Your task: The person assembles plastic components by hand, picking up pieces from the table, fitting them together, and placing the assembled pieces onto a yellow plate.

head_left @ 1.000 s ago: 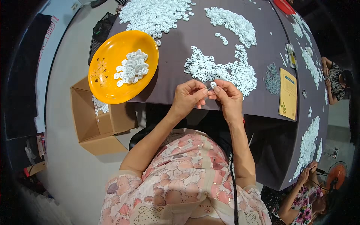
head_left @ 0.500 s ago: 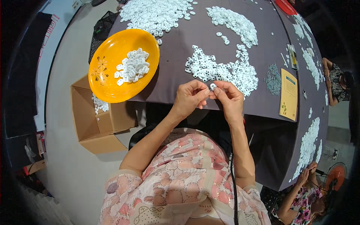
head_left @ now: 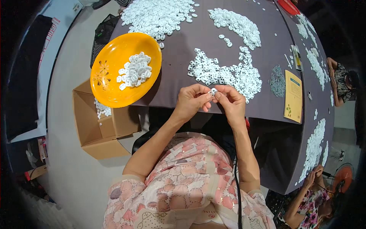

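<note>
In the head view, the left hand (head_left: 192, 100) and the right hand (head_left: 232, 102) meet at the near edge of the grey cloth-covered table (head_left: 177, 63), thumbs and forefingers pinched together on one small, white, plastic-looking piece with dark marks (head_left: 213, 91); the other fingers curl inward. Taking the hands as the clock's centre, a spread of white pieces with dark spots (head_left: 225, 73) lies close by at one o'clock, and a broad heap of rounded white pieces (head_left: 158, 17) at eleven. A glossy, orange-yellow round dish with a flower pattern (head_left: 118, 45) sits between nine and ten, holding a white mound (head_left: 135, 70). An open brown cardboard box (head_left: 85, 122) stands between eight and nine, below table level. A yellow paper booklet (head_left: 292, 95) lies at three.
</note>
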### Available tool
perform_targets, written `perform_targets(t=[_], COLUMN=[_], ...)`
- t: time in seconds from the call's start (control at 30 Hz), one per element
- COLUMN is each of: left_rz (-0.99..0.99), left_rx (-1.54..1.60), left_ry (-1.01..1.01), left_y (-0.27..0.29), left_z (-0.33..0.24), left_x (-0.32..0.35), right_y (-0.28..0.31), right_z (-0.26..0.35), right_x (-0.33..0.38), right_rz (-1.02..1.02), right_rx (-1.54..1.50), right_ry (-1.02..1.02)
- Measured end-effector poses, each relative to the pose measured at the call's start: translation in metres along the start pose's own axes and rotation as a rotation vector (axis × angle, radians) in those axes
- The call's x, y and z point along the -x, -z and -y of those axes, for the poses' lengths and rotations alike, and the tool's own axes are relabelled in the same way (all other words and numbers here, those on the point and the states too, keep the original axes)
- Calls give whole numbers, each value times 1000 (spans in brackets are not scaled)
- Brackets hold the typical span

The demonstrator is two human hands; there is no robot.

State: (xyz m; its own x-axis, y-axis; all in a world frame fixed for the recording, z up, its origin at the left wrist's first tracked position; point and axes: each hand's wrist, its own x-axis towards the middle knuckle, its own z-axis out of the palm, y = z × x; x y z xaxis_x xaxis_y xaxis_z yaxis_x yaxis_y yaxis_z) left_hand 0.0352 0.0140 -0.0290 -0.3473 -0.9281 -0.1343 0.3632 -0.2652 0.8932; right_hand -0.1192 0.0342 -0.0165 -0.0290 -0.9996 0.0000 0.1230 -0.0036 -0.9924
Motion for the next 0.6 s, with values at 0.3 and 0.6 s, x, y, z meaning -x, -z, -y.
perform_targets(t=[0.3, 0.6], left_rz=[-47, -59], left_rx=[101, 151], left_ry=[18, 18], left_y=[1, 4], left_z=[-1, -3], left_x=[1, 1], right_y=[-3, -2], right_z=[1, 2], right_x=[-1, -3], right_rz=[50, 78], right_rx=[-29, -31], right_ry=[48, 17])
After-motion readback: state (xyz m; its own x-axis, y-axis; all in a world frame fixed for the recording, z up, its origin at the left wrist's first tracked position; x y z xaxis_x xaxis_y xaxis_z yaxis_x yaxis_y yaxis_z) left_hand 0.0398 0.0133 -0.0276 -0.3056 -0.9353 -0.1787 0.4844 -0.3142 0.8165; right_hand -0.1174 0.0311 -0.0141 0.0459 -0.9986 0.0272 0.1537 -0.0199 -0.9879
